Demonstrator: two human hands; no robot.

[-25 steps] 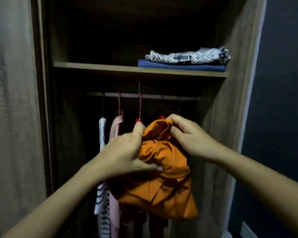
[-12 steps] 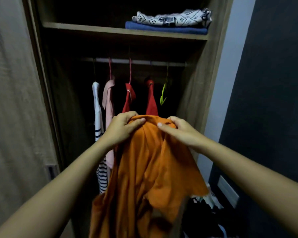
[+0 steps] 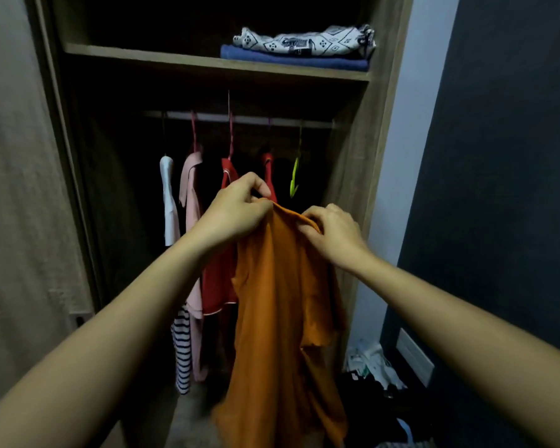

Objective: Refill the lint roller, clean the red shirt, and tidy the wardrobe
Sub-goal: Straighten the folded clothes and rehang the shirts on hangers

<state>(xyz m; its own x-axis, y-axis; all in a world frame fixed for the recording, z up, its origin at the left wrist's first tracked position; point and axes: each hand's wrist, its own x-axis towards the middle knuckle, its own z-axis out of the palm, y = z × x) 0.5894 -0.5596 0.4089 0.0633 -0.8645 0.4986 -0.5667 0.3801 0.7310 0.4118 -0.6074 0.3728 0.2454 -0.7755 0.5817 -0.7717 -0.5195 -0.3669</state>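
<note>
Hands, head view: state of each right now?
Left hand: closed, fingers pinching the top edge of the orange shirt.
Right hand: closed, fingers gripping the same edge of the shirt.

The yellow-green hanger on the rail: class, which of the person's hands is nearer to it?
Right. The right hand grips the orange shirt just below the yellow-green hanger; the left hand holds the shirt's top farther left.

Both hands (image 3: 236,211) (image 3: 333,232) pinch an orange shirt (image 3: 282,305) before the wardrobe (image 3: 362,176).
</note>
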